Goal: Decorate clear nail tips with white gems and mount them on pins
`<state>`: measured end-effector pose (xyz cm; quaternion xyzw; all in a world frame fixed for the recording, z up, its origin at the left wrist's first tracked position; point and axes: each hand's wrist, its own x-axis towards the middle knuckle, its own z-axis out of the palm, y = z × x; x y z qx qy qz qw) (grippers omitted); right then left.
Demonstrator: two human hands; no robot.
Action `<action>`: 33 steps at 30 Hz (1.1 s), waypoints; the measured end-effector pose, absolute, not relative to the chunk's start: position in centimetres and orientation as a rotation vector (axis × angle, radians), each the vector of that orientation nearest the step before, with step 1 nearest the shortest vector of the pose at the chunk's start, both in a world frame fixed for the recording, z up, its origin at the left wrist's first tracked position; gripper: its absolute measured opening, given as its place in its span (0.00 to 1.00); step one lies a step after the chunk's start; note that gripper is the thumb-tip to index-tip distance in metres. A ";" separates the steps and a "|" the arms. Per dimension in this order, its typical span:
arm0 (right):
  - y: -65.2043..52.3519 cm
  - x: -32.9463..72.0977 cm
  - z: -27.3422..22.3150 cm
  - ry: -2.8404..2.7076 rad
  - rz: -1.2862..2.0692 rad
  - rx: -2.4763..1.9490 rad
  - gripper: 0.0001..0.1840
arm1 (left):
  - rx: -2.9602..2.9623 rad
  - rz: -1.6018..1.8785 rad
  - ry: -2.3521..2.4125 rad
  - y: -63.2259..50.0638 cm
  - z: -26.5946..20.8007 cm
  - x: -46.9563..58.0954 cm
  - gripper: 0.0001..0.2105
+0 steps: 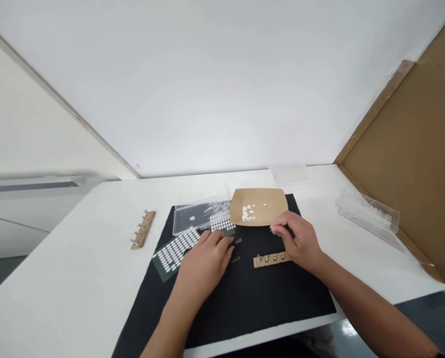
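Observation:
My left hand (206, 266) rests low over the black mat (267, 298), fingers bent and slightly apart. Beside its fingertips lie small clear plastic pieces (236, 259). Under and left of it is a dark green sheet with rows of white oval stickers (175, 251). My right hand (300, 239) is closed in a pinch at the near right corner of a brown paper tray (273, 206); what sits between the fingertips is too small to name. Below that hand, a cork strip (268, 259) holds several metal pieces in a row, its right end partly covered.
White bits lie in the paper tray. Behind my left hand stands a clear box (187, 219) with thin clear pieces by it. Another cork strip (143, 231) lies left on the white table (76, 278). A clear container (368, 214) stands right, near a cardboard panel (412, 164).

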<state>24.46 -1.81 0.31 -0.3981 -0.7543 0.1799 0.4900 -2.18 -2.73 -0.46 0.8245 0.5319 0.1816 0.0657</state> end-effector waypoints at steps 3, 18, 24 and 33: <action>-1.6 24.7 -0.1 -1.677 0.601 -1.068 0.12 | 2.562 0.295 1.537 -1.8 -0.8 -3.8 0.12; -0.7 24.9 -1.0 -1.522 0.961 -1.199 0.09 | 2.561 0.324 1.634 0.1 -1.4 -5.6 0.13; -0.5 25.2 -0.9 -1.645 0.843 -1.229 0.08 | 2.531 0.464 1.492 0.4 -1.7 -5.3 0.09; -1.1 24.8 0.2 -1.783 0.848 -1.172 0.11 | 2.431 0.504 1.698 -0.6 1.3 -4.9 0.11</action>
